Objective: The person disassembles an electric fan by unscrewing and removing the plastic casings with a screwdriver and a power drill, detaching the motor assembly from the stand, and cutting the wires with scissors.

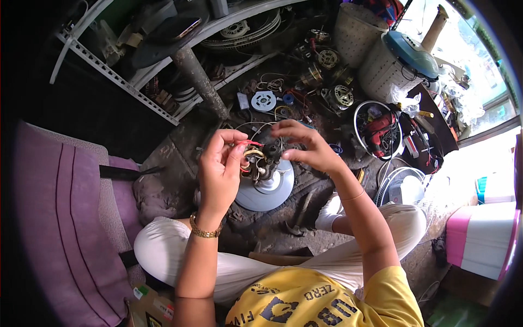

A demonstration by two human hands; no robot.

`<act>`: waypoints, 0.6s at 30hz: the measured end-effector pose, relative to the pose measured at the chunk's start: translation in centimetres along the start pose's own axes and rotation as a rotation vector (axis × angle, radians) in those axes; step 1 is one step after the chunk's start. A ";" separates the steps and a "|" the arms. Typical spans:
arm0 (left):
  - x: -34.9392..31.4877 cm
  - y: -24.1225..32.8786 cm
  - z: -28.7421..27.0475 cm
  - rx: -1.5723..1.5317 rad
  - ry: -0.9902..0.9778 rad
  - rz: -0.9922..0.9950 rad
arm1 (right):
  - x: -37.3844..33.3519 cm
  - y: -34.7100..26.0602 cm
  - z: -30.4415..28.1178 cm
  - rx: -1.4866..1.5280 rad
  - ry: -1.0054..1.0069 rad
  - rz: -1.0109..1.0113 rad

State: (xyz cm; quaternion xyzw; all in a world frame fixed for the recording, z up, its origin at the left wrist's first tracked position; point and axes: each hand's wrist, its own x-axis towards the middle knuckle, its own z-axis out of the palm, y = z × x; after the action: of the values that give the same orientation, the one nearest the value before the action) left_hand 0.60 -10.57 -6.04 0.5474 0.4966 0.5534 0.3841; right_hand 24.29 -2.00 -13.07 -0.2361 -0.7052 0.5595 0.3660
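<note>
Between the thumb and fingers of my left hand [220,163] is a red wire [249,143], pinched above the motor. The opened fan motor [268,159] is dark, with several loose wires about it. It sits on top of a round grey fan base [264,199] standing on the floor between my legs. At the motor's right side hovers my right hand [311,147], fingers curved and thumb apart from them. Its fingertips are close to the motor; whether they touch it is hard to tell.
A hammer [297,226] lies near my foot. Motor parts, a white disc [263,101] and cords litter the far floor. To the right are a basin with a red drill [379,133] and a fan grille [400,188]. A purple seat [60,218] stands left.
</note>
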 end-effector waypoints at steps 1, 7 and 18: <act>0.2 0.1 0.2 -0.010 -0.003 0.001 | 0.3 -0.3 0.1 -0.075 -0.003 -0.050; -0.5 -0.4 -1.3 0.099 -0.025 0.044 | 2.0 -2.8 1.3 0.000 0.085 -0.012; -3.6 -1.8 -2.8 0.107 -0.077 -0.024 | 0.1 -9.1 6.1 -0.680 0.334 -0.155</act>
State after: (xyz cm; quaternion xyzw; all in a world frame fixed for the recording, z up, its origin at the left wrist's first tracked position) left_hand -1.96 -14.02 -8.38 0.5822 0.5169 0.4998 0.3796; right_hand 20.18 -8.13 -4.93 -0.3780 -0.7970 0.2182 0.4176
